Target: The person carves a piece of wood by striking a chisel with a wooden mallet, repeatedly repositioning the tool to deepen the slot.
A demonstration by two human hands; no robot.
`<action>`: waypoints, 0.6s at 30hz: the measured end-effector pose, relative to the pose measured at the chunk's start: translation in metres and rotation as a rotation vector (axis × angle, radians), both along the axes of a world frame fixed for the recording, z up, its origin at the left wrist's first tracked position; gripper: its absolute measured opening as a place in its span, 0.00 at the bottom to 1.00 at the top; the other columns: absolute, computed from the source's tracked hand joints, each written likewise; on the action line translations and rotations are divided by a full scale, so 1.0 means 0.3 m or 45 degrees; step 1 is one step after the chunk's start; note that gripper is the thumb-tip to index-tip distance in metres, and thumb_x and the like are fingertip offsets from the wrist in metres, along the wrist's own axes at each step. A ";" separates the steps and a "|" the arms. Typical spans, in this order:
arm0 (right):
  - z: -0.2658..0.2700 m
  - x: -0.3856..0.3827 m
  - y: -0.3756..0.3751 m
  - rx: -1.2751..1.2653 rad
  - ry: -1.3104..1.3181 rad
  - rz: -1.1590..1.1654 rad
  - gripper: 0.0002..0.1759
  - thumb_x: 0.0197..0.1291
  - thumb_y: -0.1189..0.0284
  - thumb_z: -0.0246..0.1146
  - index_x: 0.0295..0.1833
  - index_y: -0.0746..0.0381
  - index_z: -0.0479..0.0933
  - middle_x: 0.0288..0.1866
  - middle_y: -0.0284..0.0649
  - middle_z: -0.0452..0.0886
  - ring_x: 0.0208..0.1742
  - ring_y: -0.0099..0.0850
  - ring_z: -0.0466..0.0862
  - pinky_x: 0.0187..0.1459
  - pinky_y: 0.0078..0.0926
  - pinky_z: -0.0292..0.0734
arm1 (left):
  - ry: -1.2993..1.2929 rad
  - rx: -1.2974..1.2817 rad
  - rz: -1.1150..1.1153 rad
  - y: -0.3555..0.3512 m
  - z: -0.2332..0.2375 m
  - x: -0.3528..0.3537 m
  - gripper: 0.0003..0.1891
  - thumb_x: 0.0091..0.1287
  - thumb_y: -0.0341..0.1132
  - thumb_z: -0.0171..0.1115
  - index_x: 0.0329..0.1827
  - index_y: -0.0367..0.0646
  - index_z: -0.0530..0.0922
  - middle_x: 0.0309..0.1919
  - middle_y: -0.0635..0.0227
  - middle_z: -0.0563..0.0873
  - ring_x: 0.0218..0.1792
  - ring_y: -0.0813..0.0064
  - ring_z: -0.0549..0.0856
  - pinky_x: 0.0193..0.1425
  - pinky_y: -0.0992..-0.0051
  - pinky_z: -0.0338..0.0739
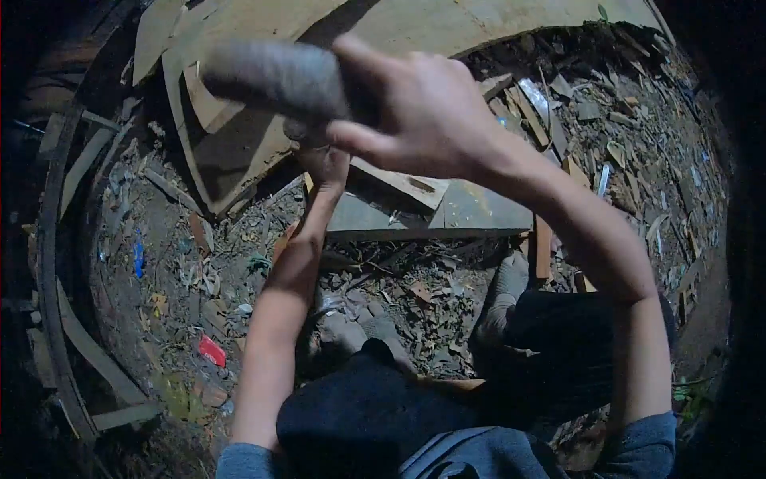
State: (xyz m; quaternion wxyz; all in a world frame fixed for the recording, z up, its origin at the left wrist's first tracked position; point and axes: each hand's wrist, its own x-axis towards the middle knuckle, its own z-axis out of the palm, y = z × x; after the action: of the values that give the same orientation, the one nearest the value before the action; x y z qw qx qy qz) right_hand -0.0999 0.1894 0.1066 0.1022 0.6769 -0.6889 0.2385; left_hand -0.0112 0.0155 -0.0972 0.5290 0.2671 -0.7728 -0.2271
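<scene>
My right hand (431,112) is raised in front of me, its fingers wrapped round the dark end of a thick, rounded, greyish wooden mallet (279,76). The mallet is smeared by motion and points to the left. Below it, my left hand (325,166) is closed and partly covered by the mallet and the right hand. A small rounded end shows at its top, but what it grips is hidden. Beside the left hand, a piece of wood (399,190) with a dark slot near its end lies on a low plank (475,211).
Large pale boards (399,28) lie at the back. Wood chips and scraps (431,307) cover the ground between my feet. A red wrapper (211,350) and a blue scrap (139,255) lie to the left, near a wooden frame (52,239). Offcuts (531,112) are heaped at the right.
</scene>
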 end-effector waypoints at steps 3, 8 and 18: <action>-0.008 0.032 0.024 -0.290 -0.362 0.041 0.33 0.52 0.48 0.66 0.53 0.59 0.65 0.26 0.54 0.81 0.31 0.55 0.83 0.34 0.51 0.78 | 0.013 0.006 0.023 -0.002 -0.015 0.007 0.08 0.68 0.37 0.63 0.38 0.43 0.75 0.30 0.72 0.79 0.34 0.79 0.80 0.39 0.74 0.74; -0.119 -0.022 0.018 0.241 -0.409 -0.070 0.34 0.53 0.43 0.61 0.52 0.62 0.71 0.33 0.55 0.84 0.39 0.54 0.85 0.42 0.49 0.79 | 0.156 0.148 -0.107 0.079 0.110 0.059 0.07 0.68 0.36 0.62 0.39 0.43 0.74 0.31 0.71 0.79 0.35 0.79 0.79 0.39 0.74 0.73; -0.612 -0.134 0.151 0.745 -0.783 -0.358 0.45 0.54 0.37 0.59 0.63 0.65 0.70 0.47 0.60 0.83 0.49 0.55 0.83 0.51 0.49 0.76 | 0.889 0.923 -0.300 -0.068 0.228 0.029 0.14 0.70 0.37 0.61 0.33 0.49 0.62 0.15 0.76 0.65 0.16 0.82 0.64 0.21 0.78 0.62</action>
State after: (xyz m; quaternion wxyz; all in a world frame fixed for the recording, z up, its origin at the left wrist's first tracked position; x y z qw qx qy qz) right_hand -0.1403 0.2349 -0.0769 -0.2716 0.4747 -0.8111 0.2074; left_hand -0.0024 -0.0050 -0.0286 0.5998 0.2527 -0.4465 -0.6140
